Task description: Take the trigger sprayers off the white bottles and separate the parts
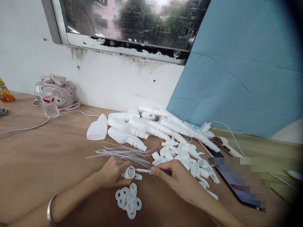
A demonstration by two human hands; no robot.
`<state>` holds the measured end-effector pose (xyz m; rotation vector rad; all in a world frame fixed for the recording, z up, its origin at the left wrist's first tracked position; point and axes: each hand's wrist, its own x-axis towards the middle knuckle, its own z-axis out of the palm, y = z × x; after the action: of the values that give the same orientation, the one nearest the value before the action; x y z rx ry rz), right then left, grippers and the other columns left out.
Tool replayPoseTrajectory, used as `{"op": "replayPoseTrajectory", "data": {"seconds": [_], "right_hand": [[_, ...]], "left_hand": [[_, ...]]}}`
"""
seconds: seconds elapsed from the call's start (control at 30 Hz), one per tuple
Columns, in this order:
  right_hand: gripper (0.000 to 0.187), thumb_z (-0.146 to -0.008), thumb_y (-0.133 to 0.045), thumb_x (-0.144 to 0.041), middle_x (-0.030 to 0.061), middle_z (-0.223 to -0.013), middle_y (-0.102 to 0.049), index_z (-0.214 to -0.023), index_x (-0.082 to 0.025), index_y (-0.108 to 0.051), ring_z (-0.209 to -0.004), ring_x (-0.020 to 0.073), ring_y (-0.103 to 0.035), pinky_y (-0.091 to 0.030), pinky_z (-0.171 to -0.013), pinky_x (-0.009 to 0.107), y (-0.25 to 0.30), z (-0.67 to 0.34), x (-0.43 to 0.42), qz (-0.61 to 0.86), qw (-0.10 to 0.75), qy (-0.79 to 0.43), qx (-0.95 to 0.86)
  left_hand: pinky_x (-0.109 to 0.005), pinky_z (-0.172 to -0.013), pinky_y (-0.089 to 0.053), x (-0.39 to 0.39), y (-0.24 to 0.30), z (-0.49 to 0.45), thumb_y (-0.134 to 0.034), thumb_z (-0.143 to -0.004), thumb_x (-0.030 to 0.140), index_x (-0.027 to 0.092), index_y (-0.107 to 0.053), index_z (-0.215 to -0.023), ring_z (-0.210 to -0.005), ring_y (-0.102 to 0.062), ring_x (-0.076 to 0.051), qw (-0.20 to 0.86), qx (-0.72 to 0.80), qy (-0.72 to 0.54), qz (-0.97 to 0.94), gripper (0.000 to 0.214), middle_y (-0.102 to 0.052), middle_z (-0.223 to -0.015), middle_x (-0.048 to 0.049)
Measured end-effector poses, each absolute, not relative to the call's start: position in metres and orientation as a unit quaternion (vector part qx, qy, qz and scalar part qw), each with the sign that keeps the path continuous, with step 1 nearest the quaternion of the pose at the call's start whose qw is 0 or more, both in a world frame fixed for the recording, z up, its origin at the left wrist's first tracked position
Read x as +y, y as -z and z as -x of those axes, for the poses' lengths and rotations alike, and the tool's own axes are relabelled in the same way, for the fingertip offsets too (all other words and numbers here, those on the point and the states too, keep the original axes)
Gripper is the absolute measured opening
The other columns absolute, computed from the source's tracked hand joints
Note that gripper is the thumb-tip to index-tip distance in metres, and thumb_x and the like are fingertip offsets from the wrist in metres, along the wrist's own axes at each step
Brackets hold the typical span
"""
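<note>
My left hand (113, 174) is closed around a white trigger spray head (129, 173), its round collar opening turned towards the right. A slim screwdriver (143, 171) with a metal shaft is gripped in my right hand (181, 179), and its tip reaches the collar opening. How deep the tip goes is hard to see. Just below my left hand lies a heap of flat white ring washers (130, 199). Thin white dip tubes (120, 153) are strewn behind both hands. Beside my right hand is a pile of more white spray heads (186, 157).
White plastic bottles (127, 138) lie along the back. To the right are a phone or tablet (233, 186), a small handheld fan (227, 146) and white cables. A water bottle (48, 102) and a pink bag (62, 94) stand at the back left by the wall.
</note>
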<state>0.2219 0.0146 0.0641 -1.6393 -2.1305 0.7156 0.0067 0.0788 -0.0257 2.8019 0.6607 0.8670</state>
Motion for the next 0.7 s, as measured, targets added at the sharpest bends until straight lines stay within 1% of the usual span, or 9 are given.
{"op": "replayPoseTrajectory", "data": {"seconds": [0.07, 0.13, 0.27, 0.37, 0.43, 0.5, 0.53, 0.63, 0.7], "right_hand": [[0.043, -0.086, -0.039, -0.040, -0.0053, -0.048, -0.026, -0.056, -0.015, -0.057, -0.048, 0.0084, -0.024, -0.017, -0.044, 0.022, -0.062, -0.225, 0.016, 0.575, 0.187, -0.283, -0.745], [0.042, -0.086, -0.040, -0.041, -0.0052, -0.048, -0.027, -0.059, -0.015, -0.059, -0.047, 0.0082, -0.025, -0.017, -0.044, 0.022, -0.061, -0.225, 0.015, 0.573, 0.190, -0.298, -0.740], [0.042, -0.087, -0.038, -0.038, -0.0053, -0.050, -0.024, -0.054, -0.015, -0.052, -0.048, 0.0081, -0.020, -0.013, -0.043, 0.023, -0.057, -0.222, 0.012, 0.569, 0.189, -0.291, -0.746], [0.041, -0.087, -0.040, -0.037, -0.0052, -0.050, -0.026, -0.053, -0.016, -0.049, -0.050, 0.0084, -0.022, -0.016, -0.045, 0.023, -0.054, -0.221, 0.010, 0.556, 0.205, -0.280, -0.755], [0.038, -0.087, -0.041, -0.036, -0.0048, -0.052, -0.032, -0.057, -0.016, -0.052, -0.051, 0.0086, -0.027, -0.021, -0.047, 0.022, -0.051, -0.223, 0.009, 0.545, 0.218, -0.266, -0.764], [0.034, -0.088, -0.041, -0.033, -0.0040, -0.054, -0.041, -0.062, -0.017, -0.056, -0.053, 0.0094, -0.035, -0.027, -0.050, 0.021, -0.045, -0.226, 0.008, 0.535, 0.224, -0.252, -0.775], [0.033, -0.088, -0.041, -0.032, -0.0034, -0.056, -0.045, -0.064, -0.017, -0.058, -0.054, 0.0101, -0.039, -0.029, -0.052, 0.021, -0.041, -0.228, 0.007, 0.531, 0.222, -0.248, -0.780], [0.029, -0.088, -0.043, -0.033, -0.0016, -0.062, -0.057, -0.071, -0.018, -0.061, -0.059, 0.0122, -0.050, -0.035, -0.056, 0.022, -0.024, -0.232, 0.005, 0.530, 0.214, -0.250, -0.781], [0.024, -0.088, -0.045, -0.033, -0.0002, -0.071, -0.063, -0.079, -0.020, -0.063, -0.065, 0.0139, -0.055, -0.039, -0.060, 0.023, -0.009, -0.234, 0.004, 0.531, 0.224, -0.245, -0.780]], "left_hand": [[-0.023, -0.050, -0.034, 0.081, 0.025, -0.006, -0.050, -0.079, 0.031, 0.018, -0.054, -0.073, -0.051, -0.054, -0.012, 0.070, 0.193, -0.285, -0.936, 0.016, -0.060, -0.058, 0.0006], [-0.024, -0.051, -0.033, 0.082, 0.026, -0.007, -0.049, -0.080, 0.035, 0.018, -0.056, -0.077, -0.053, -0.055, -0.012, 0.064, 0.164, -0.275, -0.945, 0.018, -0.061, -0.061, 0.0008], [-0.026, -0.055, -0.034, 0.084, 0.026, -0.007, -0.047, -0.084, 0.040, 0.020, -0.057, -0.084, -0.060, -0.057, -0.013, 0.026, 0.137, -0.259, -0.956, 0.022, -0.065, -0.071, 0.0008], [-0.027, -0.058, -0.034, 0.083, 0.020, -0.004, -0.045, -0.086, 0.036, 0.022, -0.057, -0.091, -0.067, -0.058, -0.014, -0.070, 0.153, -0.275, -0.947, 0.019, -0.067, -0.083, -0.0002], [-0.028, -0.060, -0.034, 0.083, 0.014, -0.002, -0.045, -0.086, 0.026, 0.022, -0.057, -0.096, -0.068, -0.057, -0.015, -0.163, 0.165, -0.289, -0.929, 0.015, -0.067, -0.089, -0.0013], [-0.029, -0.064, -0.035, 0.082, 0.007, 0.000, -0.046, -0.085, 0.017, 0.023, -0.057, -0.099, -0.069, -0.056, -0.015, -0.245, 0.160, -0.294, -0.910, 0.018, -0.066, -0.092, -0.0017], [-0.029, -0.066, -0.035, 0.082, 0.004, 0.001, -0.047, -0.084, 0.015, 0.024, -0.057, -0.100, -0.072, -0.056, -0.015, -0.272, 0.156, -0.288, -0.905, 0.020, -0.065, -0.095, -0.0019], [-0.032, -0.074, -0.036, 0.085, -0.001, 0.004, -0.047, -0.085, 0.020, 0.027, -0.057, -0.103, -0.084, -0.054, -0.018, -0.311, 0.165, -0.265, -0.898, 0.022, -0.061, -0.106, -0.0025], [-0.033, -0.075, -0.036, 0.088, 0.001, 0.005, -0.045, -0.086, 0.020, 0.027, -0.057, -0.105, -0.086, -0.053, -0.020, -0.312, 0.187, -0.258, -0.895, 0.024, -0.060, -0.109, -0.0036]]}}
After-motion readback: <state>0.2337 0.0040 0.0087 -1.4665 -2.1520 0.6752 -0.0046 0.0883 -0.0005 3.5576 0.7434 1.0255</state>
